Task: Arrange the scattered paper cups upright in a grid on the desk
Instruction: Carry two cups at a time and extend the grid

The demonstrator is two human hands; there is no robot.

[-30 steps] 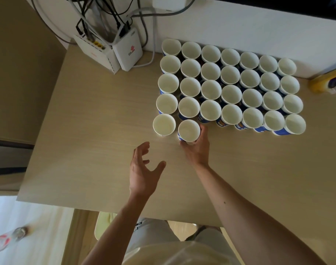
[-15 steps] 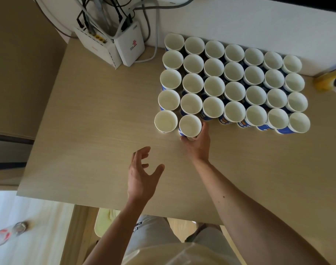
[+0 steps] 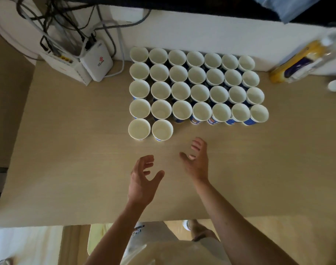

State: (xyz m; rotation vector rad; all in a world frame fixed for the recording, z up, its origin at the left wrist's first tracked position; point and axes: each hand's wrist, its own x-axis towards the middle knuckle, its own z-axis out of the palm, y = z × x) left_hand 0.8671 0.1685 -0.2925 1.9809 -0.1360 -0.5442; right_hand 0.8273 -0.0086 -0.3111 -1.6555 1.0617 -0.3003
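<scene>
Hands: my left hand (image 3: 142, 180) and right hand (image 3: 196, 161) hang over the desk with fingers loosely curled, holding nothing, apart from each other and clear of every cup. I cannot tell whether either one brushes the wood.
Surface: the desk (image 3: 67, 150), pale wood, has its right side running out of view and its near edge crossed by my forearms.
Back edge: a dark strip (image 3: 182, 4) along the top is cut off, and I cannot tell what it is. A fold of blue cloth (image 3: 297, 6) hangs over it at the right.
Grid: the paper cups (image 3: 199, 92) stand upright, mouths up, rims touching or nearly so, in four full rows of seven against the wall. Their blue printed sides show only on the nearest row; the bases are hidden.
Below: my lap (image 3: 163, 249) in light fabric sits under the desk edge, partly cut off.
Wiring: cables (image 3: 54, 22) tangle down the wall at the back left, their ends lost in the bundle.
Boxes: two white router boxes (image 3: 97, 63) lean together under those cables, with a red logo too small to read.
Right corner: a yellow packet (image 3: 295, 64) is blurred, its print illegible, and a clear bottle (image 3: 333, 44) beside it smears at the frame edge.
Fifth row: two front cups (image 3: 162, 129) stand side by side at the grid's left end, just beyond my fingertips.
Speck: a white cap (image 3: 334, 85) lies near the right edge, on what I cannot tell.
</scene>
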